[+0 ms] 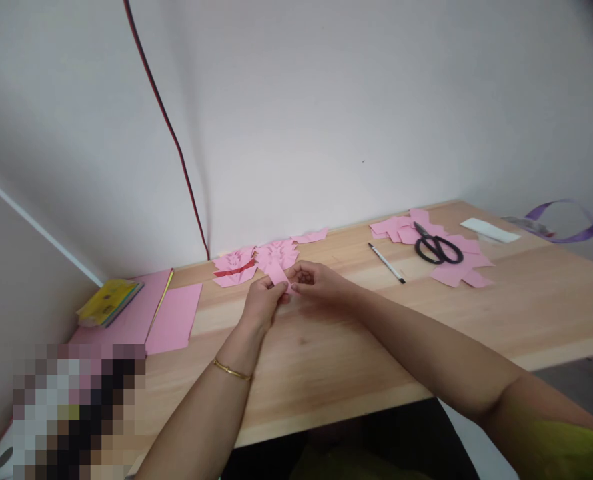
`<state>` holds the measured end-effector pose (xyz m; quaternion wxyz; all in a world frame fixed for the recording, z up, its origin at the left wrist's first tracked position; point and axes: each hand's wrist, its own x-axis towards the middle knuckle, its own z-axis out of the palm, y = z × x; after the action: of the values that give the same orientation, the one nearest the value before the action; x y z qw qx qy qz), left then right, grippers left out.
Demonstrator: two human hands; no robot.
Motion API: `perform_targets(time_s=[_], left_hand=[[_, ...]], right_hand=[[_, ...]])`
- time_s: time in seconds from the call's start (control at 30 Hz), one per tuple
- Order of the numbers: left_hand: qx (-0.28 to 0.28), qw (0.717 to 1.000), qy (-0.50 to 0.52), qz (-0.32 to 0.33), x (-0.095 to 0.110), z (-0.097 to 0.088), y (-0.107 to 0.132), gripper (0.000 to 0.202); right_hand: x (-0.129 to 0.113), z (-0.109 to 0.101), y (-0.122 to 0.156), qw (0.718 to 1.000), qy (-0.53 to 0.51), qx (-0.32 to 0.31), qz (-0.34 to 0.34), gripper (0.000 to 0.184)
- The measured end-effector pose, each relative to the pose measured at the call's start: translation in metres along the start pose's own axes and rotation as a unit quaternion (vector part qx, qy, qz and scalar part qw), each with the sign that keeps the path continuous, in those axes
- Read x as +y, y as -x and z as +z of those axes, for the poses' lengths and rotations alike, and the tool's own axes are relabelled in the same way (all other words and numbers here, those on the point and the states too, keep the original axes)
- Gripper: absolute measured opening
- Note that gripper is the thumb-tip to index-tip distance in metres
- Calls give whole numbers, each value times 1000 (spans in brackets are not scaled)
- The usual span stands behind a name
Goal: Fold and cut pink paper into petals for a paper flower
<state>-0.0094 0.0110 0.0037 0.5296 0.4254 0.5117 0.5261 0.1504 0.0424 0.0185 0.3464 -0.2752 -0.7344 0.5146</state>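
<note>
A small piece of pink paper (278, 272) is raised above the wooden table between both hands. My left hand (262, 300), with a gold bangle at the wrist, pinches its lower end between thumb and fingers. At the paper's right edge, my right hand (317, 280) has its fingers curled, thumb and fingertip closed on the corner. Just beyond lie folded pink paper pieces (276, 252) in rows, partly hidden by the held piece. A red strip (235, 269) rests across the left row. Another flat pink piece (310, 236) lies against the wall.
Black-handled scissors (439, 249) lie on a pile of pink cutouts (463, 257) at right. Nearby are a pen (386, 263) and a white strip (489, 230). Pink sheets (175, 319), a pencil (161, 300) and a yellow packet (109, 302) occupy the left. A cable (180, 150) hangs down the wall.
</note>
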Motion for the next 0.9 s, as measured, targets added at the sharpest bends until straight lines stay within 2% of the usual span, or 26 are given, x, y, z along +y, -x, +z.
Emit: perform_targets(time_s=[0.37, 0.57, 0.9], left_hand=[[-13, 999, 48, -9, 5, 0, 2, 15], [-27, 998, 48, -3, 6, -1, 3, 18], [-28, 998, 56, -17, 8, 0, 4, 16]], right_hand=[[-3, 4, 0, 999, 7, 40, -13, 15], [-1, 4, 0, 999, -14, 28, 6, 12], [3, 6, 0, 999, -24, 31, -20, 12]])
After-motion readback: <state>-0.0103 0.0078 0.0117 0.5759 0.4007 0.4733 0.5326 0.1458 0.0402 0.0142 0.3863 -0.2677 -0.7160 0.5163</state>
